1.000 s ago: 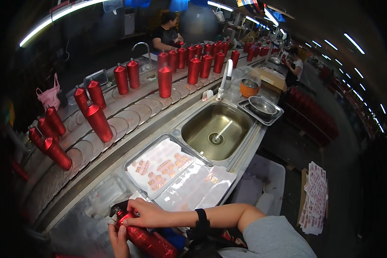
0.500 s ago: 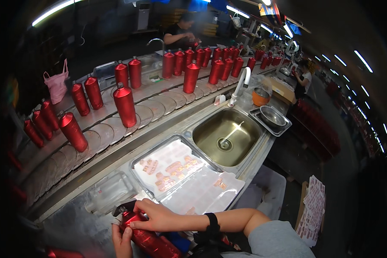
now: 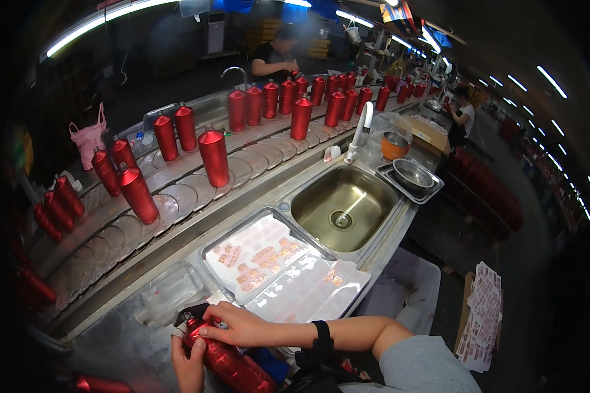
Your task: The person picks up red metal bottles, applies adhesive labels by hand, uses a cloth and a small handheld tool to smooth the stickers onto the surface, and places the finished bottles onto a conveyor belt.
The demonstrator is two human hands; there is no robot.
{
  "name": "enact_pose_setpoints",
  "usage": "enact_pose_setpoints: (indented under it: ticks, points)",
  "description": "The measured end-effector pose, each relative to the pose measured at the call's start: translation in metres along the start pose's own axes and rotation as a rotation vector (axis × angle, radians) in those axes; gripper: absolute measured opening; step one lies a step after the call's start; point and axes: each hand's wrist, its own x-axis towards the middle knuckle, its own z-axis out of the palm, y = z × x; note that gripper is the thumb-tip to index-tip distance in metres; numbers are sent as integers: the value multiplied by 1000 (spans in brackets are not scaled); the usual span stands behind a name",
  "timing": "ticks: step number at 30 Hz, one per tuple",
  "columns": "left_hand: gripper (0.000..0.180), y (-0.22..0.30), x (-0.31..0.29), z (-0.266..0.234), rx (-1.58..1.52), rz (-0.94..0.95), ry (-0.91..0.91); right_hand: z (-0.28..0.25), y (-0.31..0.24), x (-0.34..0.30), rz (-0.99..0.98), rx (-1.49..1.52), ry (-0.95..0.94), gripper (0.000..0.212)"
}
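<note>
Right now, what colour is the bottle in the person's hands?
The bottle is shiny metallic red, showing best in the head view.

A light grey short sleeve (image 3: 423,363) of plain, matte cloth covers the right upper arm and ends near the elbow. The right forearm (image 3: 357,330) is bare down to a black wristband (image 3: 322,333), whose strap widens into a chunky dark piece along its lower part. The right hand (image 3: 240,326) is ungloved. On the left hand (image 3: 189,367), a whitish covering (image 3: 177,332) sits around a fingertip, too small to identify.
</note>
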Motion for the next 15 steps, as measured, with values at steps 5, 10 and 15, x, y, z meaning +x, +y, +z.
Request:
enact_pose_setpoints:
  ticks: [5,10,15]
  points:
    - [37,-13,-5,2,-79,63,-25,-5,-12,-17,34,-12,12,53]
    - [43,-26,-11,-6,-209,-3,-44,2,-9,-20,49,-50,18,58]
    - [44,-21,-19,-21,-260,-81,-34,32,-8,-9,37,-54,85,58]
